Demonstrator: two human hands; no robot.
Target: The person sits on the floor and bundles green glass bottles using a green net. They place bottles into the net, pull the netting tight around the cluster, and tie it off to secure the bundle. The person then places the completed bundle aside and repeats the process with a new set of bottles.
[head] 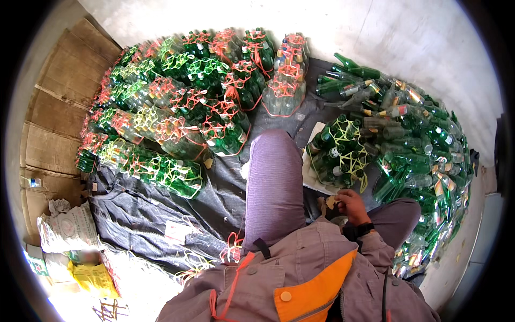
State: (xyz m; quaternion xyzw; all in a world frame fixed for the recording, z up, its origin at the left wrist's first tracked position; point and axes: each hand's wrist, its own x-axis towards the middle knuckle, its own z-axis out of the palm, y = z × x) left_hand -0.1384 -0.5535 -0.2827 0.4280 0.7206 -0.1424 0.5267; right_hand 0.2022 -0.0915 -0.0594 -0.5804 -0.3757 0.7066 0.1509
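My right hand [352, 206] is just below a bundle of green glass bottles [340, 151], its fingers bent beside a small torn tan scrap [330, 202]; whether they grip it I cannot tell. Yellow-green plastic strapping [350, 137] is woven round the necks of that bundle, and a loose end hangs down towards the hand. The bundle stands on a pale board or tray [324, 186]. My left hand is out of view. A red plastic strap [235, 277] lies over the front of my jacket.
Loose green and clear bottles [418, 141] are heaped along the right wall. Strapped bottle bundles [177, 100] stand in rows at the upper left, beside cardboard sheets [56, 108]. Dark sheeting [161, 205] covers the floor. White sacks [68, 227] and a yellow bag [94, 279] lie lower left.
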